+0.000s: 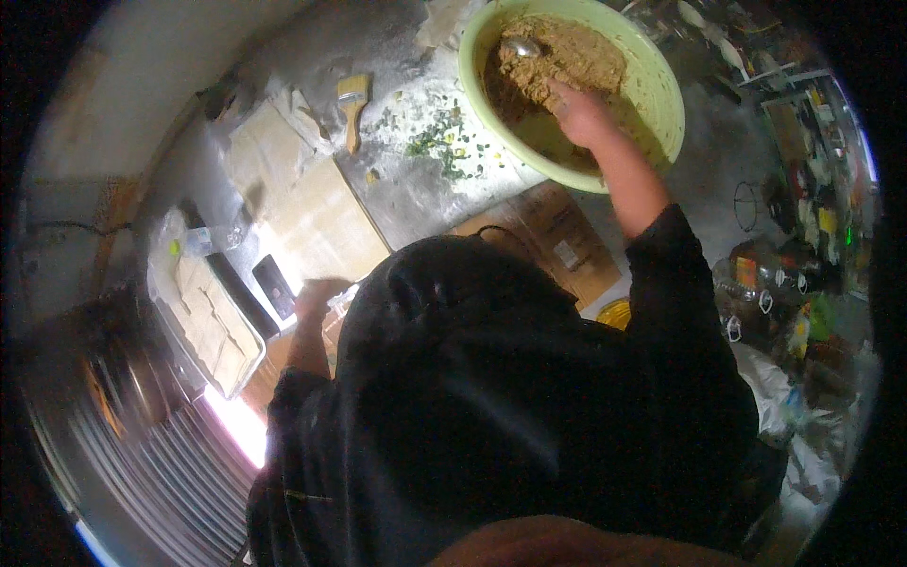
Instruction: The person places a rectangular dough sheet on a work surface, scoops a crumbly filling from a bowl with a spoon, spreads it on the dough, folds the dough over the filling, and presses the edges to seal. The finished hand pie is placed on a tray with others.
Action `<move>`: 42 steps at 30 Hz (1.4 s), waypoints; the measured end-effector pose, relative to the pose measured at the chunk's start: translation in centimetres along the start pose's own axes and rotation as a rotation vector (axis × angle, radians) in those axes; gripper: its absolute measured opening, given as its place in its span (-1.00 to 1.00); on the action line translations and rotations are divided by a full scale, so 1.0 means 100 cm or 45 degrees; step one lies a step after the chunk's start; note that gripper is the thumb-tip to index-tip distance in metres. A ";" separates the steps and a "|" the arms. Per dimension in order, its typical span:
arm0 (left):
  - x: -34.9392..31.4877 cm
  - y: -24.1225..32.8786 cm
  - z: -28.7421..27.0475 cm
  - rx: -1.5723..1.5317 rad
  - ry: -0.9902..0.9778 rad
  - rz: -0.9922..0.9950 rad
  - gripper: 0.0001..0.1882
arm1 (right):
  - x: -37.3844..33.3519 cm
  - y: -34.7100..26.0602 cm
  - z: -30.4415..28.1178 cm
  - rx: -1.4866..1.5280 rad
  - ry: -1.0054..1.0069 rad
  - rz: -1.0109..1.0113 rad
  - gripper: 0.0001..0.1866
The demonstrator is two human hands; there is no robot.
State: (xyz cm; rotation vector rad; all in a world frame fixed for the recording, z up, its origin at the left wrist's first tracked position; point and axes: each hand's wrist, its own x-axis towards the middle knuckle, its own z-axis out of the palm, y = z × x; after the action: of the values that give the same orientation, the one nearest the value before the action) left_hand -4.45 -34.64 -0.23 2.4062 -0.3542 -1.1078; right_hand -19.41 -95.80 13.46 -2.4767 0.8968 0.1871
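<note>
My right hand (581, 115) reaches into a large pale green bowl (673, 99) and touches a brown, crumbly mixture (590, 59). Its fingers look drawn together, with the tips partly hidden against the mixture; what they hold, if anything, does not show. A shiny metal spoon (522, 45) lies in the mixture just beyond the fingers. At the near edge of the worktop, my left hand (319, 295) rests beside a dark phone (273, 286) and below a flour-dusted board (316, 222). Its fingers are too small and shadowed to make out.
A flat brush (352, 109) lies on the metal worktop (383, 194). Right of it are white flour and chopped greens (449, 146). A tray (260, 352) of pale dough slabs stands at the left. Cardboard (557, 236) sits below the bowl; bottles (746, 279) and bags stand at the right.
</note>
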 end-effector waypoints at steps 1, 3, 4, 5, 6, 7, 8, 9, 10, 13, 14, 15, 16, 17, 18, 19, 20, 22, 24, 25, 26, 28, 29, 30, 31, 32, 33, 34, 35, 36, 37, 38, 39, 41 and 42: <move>-0.002 0.003 0.000 0.084 0.020 0.024 -0.72 | -0.001 -0.004 0.003 0.002 -0.036 -0.017 -0.44; -0.008 0.004 0.001 0.053 0.080 -0.124 -0.71 | -0.011 -0.004 0.008 -0.131 -0.093 -0.178 -0.45; -0.008 0.002 0.002 0.134 0.107 -0.066 -0.69 | -0.018 0.000 0.010 -0.194 -0.135 -0.248 -0.45; -0.010 -0.005 0.004 0.136 0.151 -0.090 -0.67 | -0.026 0.005 0.009 -0.183 -0.197 -0.294 -0.46; -0.001 -0.015 0.003 0.209 0.156 -0.037 -0.67 | -0.028 0.011 0.007 -0.181 -0.198 -0.281 -0.46; 0.008 -0.031 0.006 0.133 0.119 -0.129 -0.64 | -0.030 0.018 0.001 -0.150 -0.222 -0.297 -0.46; 0.018 -0.052 0.009 0.143 0.117 -0.146 -0.61 | -0.029 0.021 0.000 -0.164 -0.265 -0.248 -0.46; 0.031 -0.077 0.012 0.156 0.126 -0.159 -0.56 | -0.027 0.026 -0.005 -0.136 -0.241 -0.192 -0.46; 0.046 -0.104 0.015 0.186 0.137 -0.169 -0.51 | -0.025 0.026 -0.005 -0.076 -0.213 -0.178 -0.47; 0.077 -0.177 0.023 0.399 0.177 -0.042 -0.33 | -0.019 0.021 -0.001 -0.052 -0.079 -0.191 -0.48; 0.083 -0.192 0.024 0.488 0.199 0.022 -0.27 | -0.020 0.019 0.002 -0.067 -0.110 -0.242 -0.48; 0.086 -0.202 0.024 0.549 0.213 0.082 -0.20 | -0.021 0.017 0.004 -0.089 -0.135 -0.288 -0.48; 0.087 -0.206 0.025 0.555 0.215 0.024 -0.18 | -0.024 0.016 0.006 -0.120 -0.213 -0.322 -0.49; 0.086 -0.205 0.024 0.562 0.217 -0.035 -0.16 | -0.026 0.017 0.005 -0.071 -0.276 -0.301 -0.47; 0.084 -0.200 0.024 0.266 0.179 -0.259 -0.15 | -0.028 0.018 0.004 -0.097 -0.339 -0.241 -0.48; 0.083 -0.191 0.024 -0.033 0.131 -0.475 -0.14 | -0.029 0.022 -0.001 -0.110 -0.389 -0.224 -0.48; 0.082 -0.182 0.023 0.077 0.188 -0.472 -0.16 | -0.029 0.026 -0.005 -0.110 -0.416 -0.232 -0.49; 0.076 -0.167 0.023 0.282 0.263 -0.490 -0.19 | -0.028 0.034 -0.015 -0.013 -0.300 -0.293 -0.48; 0.069 -0.157 0.023 0.028 0.280 -0.406 -0.20 | -0.029 0.039 -0.020 0.048 -0.225 -0.242 -0.48; 0.067 -0.154 0.023 -0.099 0.257 -0.407 -0.21 | -0.030 0.039 -0.020 0.052 -0.217 -0.148 -0.48; 0.065 -0.152 0.022 -0.104 0.254 -0.368 -0.22 | -0.031 0.038 -0.019 0.092 -0.180 -0.094 -0.48; 0.062 -0.148 0.020 -0.106 0.221 -0.369 -0.28 | -0.032 0.029 -0.010 -0.087 -0.174 -0.122 -0.48; 0.061 -0.145 0.019 -0.111 0.208 -0.377 -0.33 | -0.032 0.025 -0.006 -0.156 -0.184 -0.130 -0.48; 0.060 -0.141 0.018 -0.127 0.206 -0.394 -0.42 | -0.032 0.021 -0.004 -0.173 -0.201 -0.181 -0.49; 0.059 -0.137 0.018 -0.142 0.202 -0.411 -0.50 | -0.030 0.018 -0.002 -0.190 -0.246 -0.210 -0.49; 0.057 -0.133 0.018 -0.157 0.199 -0.428 -0.59 | -0.030 0.016 -0.002 -0.206 -0.290 -0.238 -0.49; 0.057 -0.128 0.017 -0.173 0.199 -0.442 -0.67 | -0.028 0.017 -0.004 -0.187 -0.319 -0.237 -0.49; 0.057 -0.124 0.017 -0.175 0.191 -0.470 -0.74 | -0.027 0.019 -0.006 -0.154 -0.397 -0.239 -0.49; 0.057 -0.122 0.016 -0.202 0.199 -0.462 -0.71 | -0.027 0.024 -0.010 -0.147 -0.470 -0.207 -0.49; 0.057 -0.120 0.015 -0.196 0.200 -0.474 -0.67 | -0.026 0.030 -0.014 -0.141 -0.543 -0.176 -0.49; 0.057 -0.119 0.014 -0.069 0.202 -0.464 -0.62 | -0.025 0.035 -0.016 -0.072 -0.529 -0.144 -0.49; 0.057 -0.119 0.014 -0.139 0.193 -0.499 -0.57 | -0.025 0.041 -0.018 -0.003 -0.518 -0.113 -0.49; 0.059 -0.120 0.013 -0.094 0.189 -0.514 -0.53 | -0.024 0.044 -0.018 0.074 -0.504 -0.080 -0.49; 0.061 -0.123 0.012 0.013 0.173 -0.555 -0.43 | -0.022 0.045 -0.013 0.049 -0.255 -0.323 -0.48; 0.063 -0.123 0.012 0.066 0.166 -0.577 -0.38 | -0.021 0.044 -0.009 -0.012 -0.161 -0.347 -0.48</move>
State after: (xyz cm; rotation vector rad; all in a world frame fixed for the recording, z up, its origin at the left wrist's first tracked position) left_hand -0.82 -27.00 -11.29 2.6633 0.2212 -1.1216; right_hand -23.83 -97.95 13.06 -2.5316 0.5011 0.2508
